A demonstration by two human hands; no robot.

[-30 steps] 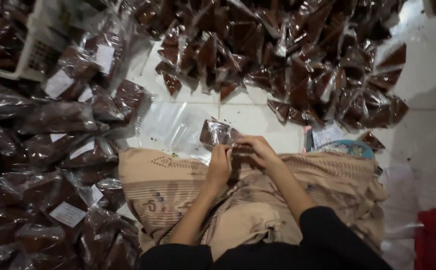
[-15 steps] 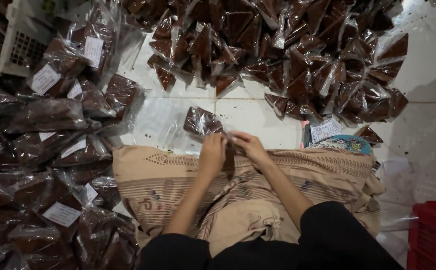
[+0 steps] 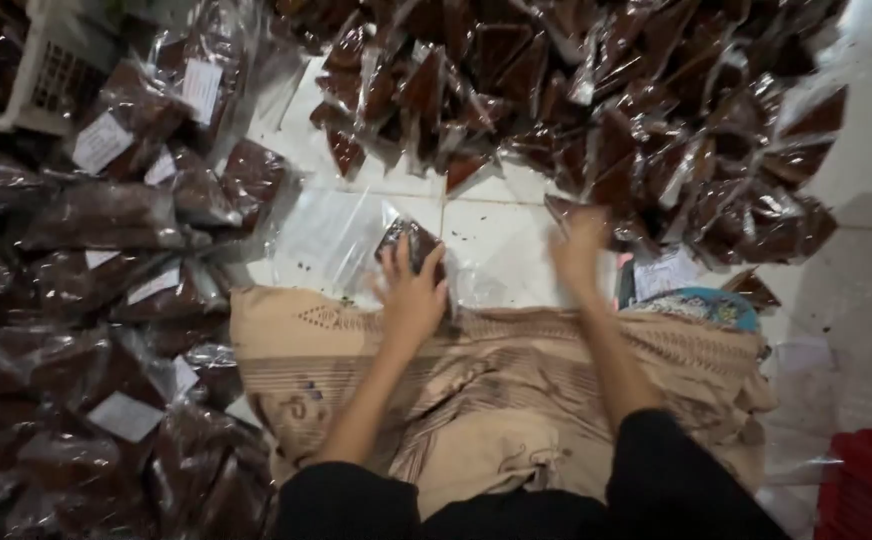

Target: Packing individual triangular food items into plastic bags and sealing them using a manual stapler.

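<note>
White floor tiles (image 3: 496,225) spread below me. My left hand (image 3: 411,295) grips a small clear packet of brown stuff (image 3: 411,245) over the patterned cloth (image 3: 516,390). My right hand (image 3: 578,245) is blurred; grip unclear. Filled brown packets (image 3: 596,100) pile up ahead and left.

1. You sit on a white tiled floor (image 3: 496,235), a home-style packing spot.
2. Heaps of sealed clear packets (image 3: 596,110) of brown goods surround you.
3. Labelled bags (image 3: 106,215) pile beside a white crate (image 3: 41,85).
</note>
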